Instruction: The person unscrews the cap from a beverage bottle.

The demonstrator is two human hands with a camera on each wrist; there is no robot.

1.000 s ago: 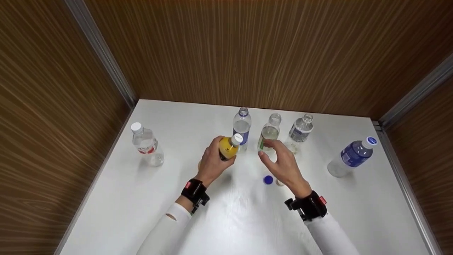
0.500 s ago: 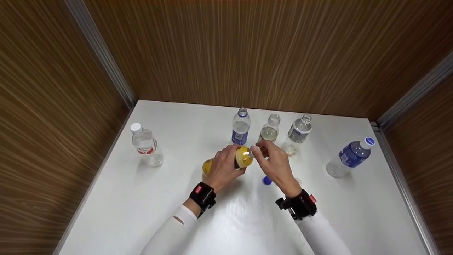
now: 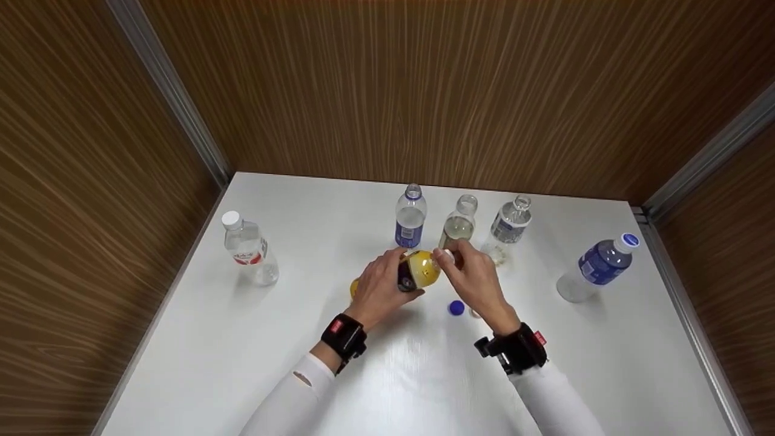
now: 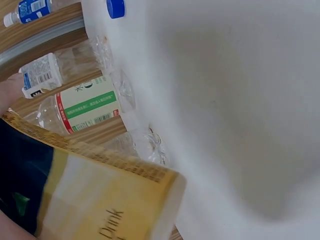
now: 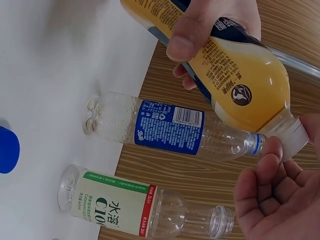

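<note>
My left hand (image 3: 382,283) grips a yellow drink bottle (image 3: 425,269) with a dark label band, tilted so its neck points right. At that neck, the thumb and fingers of my right hand (image 3: 479,280) pinch the white cap (image 5: 294,140). The cap sits at the bottle's mouth in the right wrist view. Just behind the hands stand three uncapped clear bottles: a blue-labelled one (image 3: 409,232), a green-and-white-labelled one (image 5: 119,203) and one with a pale label (image 3: 510,226). A loose blue cap (image 3: 456,307) lies below the right hand, beside a pale cap (image 3: 475,313) partly hidden by it.
At the left of the white table (image 3: 200,357) stands a clear bottle (image 3: 249,255) with a white cap and red-marked label. Toward the right edge is a capped bottle (image 3: 599,264) with a blue label. Wood-grain panels (image 3: 387,91) enclose the back and sides.
The yellow bottle has swung from nearly upright to tilted right. My right hand, apart from it at first, has closed in and now pinches its cap.
</note>
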